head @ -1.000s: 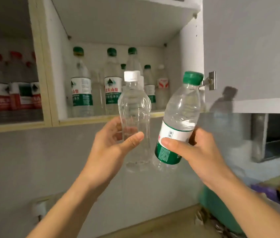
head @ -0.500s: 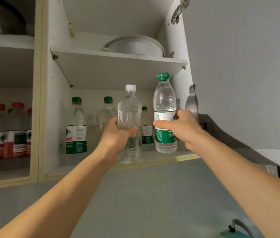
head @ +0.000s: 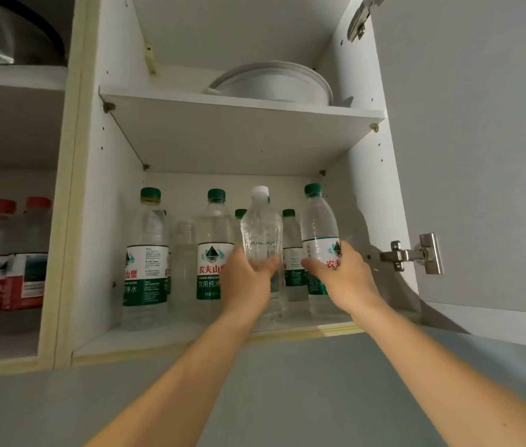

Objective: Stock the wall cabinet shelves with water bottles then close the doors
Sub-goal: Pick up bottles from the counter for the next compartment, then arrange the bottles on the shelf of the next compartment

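My left hand [head: 248, 279] grips a clear unlabelled bottle with a white cap [head: 261, 233], upright over the lower shelf [head: 145, 338] of the open wall cabinet. My right hand [head: 340, 274] holds a green-capped, green-labelled bottle [head: 319, 230] beside it, at the shelf's right side, its base at or just above the shelf. Several green-capped bottles [head: 145, 253] stand further back and to the left on the same shelf. The grey cabinet door [head: 481, 156] stands open on the right.
A white round dish [head: 274, 83] lies on the upper shelf. The left compartment holds red-capped bottles in a shrink-wrapped pack [head: 3, 253], with a dark metal pan [head: 13, 30] above. A metal hinge [head: 413, 253] juts from the door close to my right hand.
Both hands have carried their bottles up and forward into the lower shelf. The view has tilted upward, so the upper shelf and door hinge now show.
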Available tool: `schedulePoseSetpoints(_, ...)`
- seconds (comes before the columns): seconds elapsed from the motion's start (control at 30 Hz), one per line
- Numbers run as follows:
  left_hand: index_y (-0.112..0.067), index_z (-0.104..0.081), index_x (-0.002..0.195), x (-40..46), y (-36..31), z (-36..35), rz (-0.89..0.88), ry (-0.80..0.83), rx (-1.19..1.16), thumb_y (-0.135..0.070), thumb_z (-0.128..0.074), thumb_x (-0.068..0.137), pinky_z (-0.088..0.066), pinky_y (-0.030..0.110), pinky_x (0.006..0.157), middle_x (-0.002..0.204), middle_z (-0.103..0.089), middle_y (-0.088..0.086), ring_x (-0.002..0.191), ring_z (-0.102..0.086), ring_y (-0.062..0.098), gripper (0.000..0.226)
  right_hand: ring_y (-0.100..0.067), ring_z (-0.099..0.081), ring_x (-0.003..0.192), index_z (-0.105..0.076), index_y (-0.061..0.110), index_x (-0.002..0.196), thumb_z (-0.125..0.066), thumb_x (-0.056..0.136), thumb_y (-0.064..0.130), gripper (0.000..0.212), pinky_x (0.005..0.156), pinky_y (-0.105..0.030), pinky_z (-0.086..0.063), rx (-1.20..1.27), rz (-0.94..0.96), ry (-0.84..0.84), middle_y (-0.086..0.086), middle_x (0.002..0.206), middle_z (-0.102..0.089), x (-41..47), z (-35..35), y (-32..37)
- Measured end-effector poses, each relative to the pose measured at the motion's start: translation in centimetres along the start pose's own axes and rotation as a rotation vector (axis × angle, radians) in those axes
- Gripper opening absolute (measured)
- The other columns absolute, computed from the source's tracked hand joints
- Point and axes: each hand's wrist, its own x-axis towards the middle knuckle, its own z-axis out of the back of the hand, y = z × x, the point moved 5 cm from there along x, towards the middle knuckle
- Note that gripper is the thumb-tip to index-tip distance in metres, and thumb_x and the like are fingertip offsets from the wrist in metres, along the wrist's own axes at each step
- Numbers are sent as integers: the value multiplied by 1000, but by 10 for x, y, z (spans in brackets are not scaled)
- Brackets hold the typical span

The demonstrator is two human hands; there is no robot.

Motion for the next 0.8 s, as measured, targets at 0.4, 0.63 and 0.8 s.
schedulePoseSetpoints(0.4, -17, -55, 128, -4, -2, -16, 37, 12, 133, -28, -65, 98, -46, 29, 86, 121, -64, -1, 109, -60, 17, 33, -25, -60, 110, -48, 20, 131, -71, 89, 43, 53, 89, -39, -51, -106, 72, -48, -3, 122, -61, -14, -3, -3)
schedulePoseSetpoints(0.63, -21, -53, 140, -43, -15, 13, -97, -69, 241, -31, -65, 98, -44, 22, 90, 132, -57, -7, 117, -56, 8, 45, -28, -41, 124, -48, 9, 137, -65, 85, 14, 54, 102, -45, -40, -7, 369, -339, -9, 136, -45, -71, 7, 22)
schedulePoseSetpoints(0.8, -19, -65, 107, -112, -18, 66, -398, -132, 162, -16, -65, 97, -59, 30, 73, 94, -68, -6, 85, -67, 15, 11, -36, -55, 108, -62, -2, 113, -59, 78, 11, 37, 95, -48, -41, 85, 681, -383, -16, 114, -59, -159, -16, 16)
